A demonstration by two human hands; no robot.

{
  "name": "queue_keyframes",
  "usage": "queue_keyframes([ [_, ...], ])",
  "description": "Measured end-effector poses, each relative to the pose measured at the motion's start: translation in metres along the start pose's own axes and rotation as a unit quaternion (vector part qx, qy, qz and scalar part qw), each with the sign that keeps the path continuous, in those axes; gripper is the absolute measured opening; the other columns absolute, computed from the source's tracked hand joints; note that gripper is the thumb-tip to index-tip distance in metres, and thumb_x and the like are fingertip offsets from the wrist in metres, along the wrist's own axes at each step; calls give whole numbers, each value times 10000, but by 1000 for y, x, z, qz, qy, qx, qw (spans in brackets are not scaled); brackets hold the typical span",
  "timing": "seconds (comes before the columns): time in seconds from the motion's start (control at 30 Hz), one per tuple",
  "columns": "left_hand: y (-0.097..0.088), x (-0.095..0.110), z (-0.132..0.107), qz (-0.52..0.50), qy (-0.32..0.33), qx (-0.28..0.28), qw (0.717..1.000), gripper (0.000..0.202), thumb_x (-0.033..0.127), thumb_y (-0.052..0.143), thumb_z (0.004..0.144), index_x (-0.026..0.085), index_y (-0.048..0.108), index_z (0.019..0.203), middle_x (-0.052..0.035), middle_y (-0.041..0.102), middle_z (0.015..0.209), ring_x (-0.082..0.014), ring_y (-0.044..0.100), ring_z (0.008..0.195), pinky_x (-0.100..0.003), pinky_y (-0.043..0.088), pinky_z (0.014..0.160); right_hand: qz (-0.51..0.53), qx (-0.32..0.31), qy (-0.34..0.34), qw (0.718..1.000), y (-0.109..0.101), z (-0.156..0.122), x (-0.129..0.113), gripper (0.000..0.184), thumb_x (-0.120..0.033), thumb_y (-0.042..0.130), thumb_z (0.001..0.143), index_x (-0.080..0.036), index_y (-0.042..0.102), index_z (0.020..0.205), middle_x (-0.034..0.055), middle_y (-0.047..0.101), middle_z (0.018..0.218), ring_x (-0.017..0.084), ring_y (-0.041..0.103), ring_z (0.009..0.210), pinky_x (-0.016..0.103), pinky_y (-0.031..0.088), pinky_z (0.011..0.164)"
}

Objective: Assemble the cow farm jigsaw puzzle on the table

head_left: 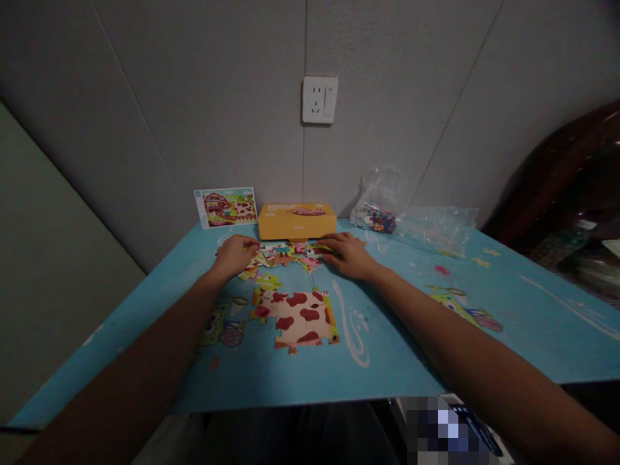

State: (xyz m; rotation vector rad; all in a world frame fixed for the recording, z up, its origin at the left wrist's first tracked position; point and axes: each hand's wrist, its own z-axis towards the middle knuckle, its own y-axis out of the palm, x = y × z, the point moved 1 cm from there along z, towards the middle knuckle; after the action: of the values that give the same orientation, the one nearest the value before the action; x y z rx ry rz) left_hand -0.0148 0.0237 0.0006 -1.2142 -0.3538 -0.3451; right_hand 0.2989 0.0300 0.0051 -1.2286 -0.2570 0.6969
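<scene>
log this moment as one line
left hand on loose pieces | right hand on loose pieces | joined cow section nearer, untouched | yellow box behind pieces | picture card at wall

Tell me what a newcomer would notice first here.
The assembled cow-spotted puzzle section lies mid-table on the blue table cover. Just beyond it, the left hand and right hand rest on loose puzzle pieces. These lie in front of an orange box by the wall.
</scene>
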Motion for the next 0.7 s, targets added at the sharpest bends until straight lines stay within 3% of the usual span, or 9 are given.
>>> queue_keyframes([
  [0.1,-6,-3,2,6,-16,15,1000,236,235,580,848,167,745,1002,-98,748,999,-235,678,885,-375,496,859,14,-16,-25,999,8,0,0,396,-380,569,926,-284,611,1308,101,576,1373,325,483,1227,499,343,982],
  [0.23,-11,-4,2,5,-15,34,999,267,256,541,891,138,720,1050,-104,744,987,-226,681,866,-380,502,852,33,-20,-32,999,13,3,7,325,-316,557,932,-248,664,1232,105,653,1260,292,538,1164,463,344,993],
  [0.4,-6,11,-4,-11,63,3,998,317,412,622,833,178,747,1007,-90,739,1044,-269,663,963,-355,489,880,42,-21,-26,999,11,5,13,300,-239,582,898,-203,686,1177,114,682,1179,275,567,1091,429,365,978],
  [0.53,-3,23,-9,-10,138,-29,990,497,515,718,734,181,715,1101,-105,688,1157,-293,605,1077,-389,444,973,45,-21,-22,999,10,5,12,318,-199,605,864,-183,682,1172,123,678,1156,271,581,1060,416,378,967],
  [0.7,1,28,-15,-6,186,-60,981,632,582,706,708,202,663,1211,-102,639,1247,-329,512,1187,-448,367,1046,49,-30,-16,998,8,4,14,312,-216,619,862,-180,682,1165,112,682,1159,263,582,1062,404,382,968],
])
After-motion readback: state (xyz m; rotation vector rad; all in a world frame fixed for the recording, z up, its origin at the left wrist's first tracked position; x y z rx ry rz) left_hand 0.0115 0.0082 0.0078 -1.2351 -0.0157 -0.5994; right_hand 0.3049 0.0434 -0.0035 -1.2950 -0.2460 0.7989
